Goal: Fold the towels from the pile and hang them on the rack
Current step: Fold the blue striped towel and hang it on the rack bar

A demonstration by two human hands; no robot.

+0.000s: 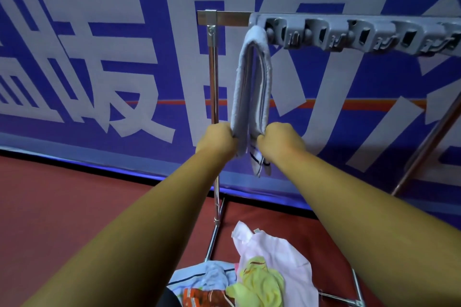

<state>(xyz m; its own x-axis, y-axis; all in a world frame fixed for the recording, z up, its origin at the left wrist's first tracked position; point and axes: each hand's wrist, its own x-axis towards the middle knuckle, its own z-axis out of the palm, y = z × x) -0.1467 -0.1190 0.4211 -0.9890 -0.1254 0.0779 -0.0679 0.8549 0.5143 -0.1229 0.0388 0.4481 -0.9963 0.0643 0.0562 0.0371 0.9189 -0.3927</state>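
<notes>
ITEM: folded pale grey terry towel (250,82), draped on chrome rack's grey slotted clip bar (349,32) | GRIP: left hand (219,138) and right hand (280,141) each clenched on one hanging end | PROGRESS: one hung; heap of pink, yellow, blue towels (249,276) unfolded below | SETTING: red floor (74,207), blue-and-white lettered banner (99,57) behind.

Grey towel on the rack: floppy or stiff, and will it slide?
Probably floppy: the grey towel drapes limply over the rack. An uneven pull might slide it off, as left hand and right hand each grip one end.
</notes>
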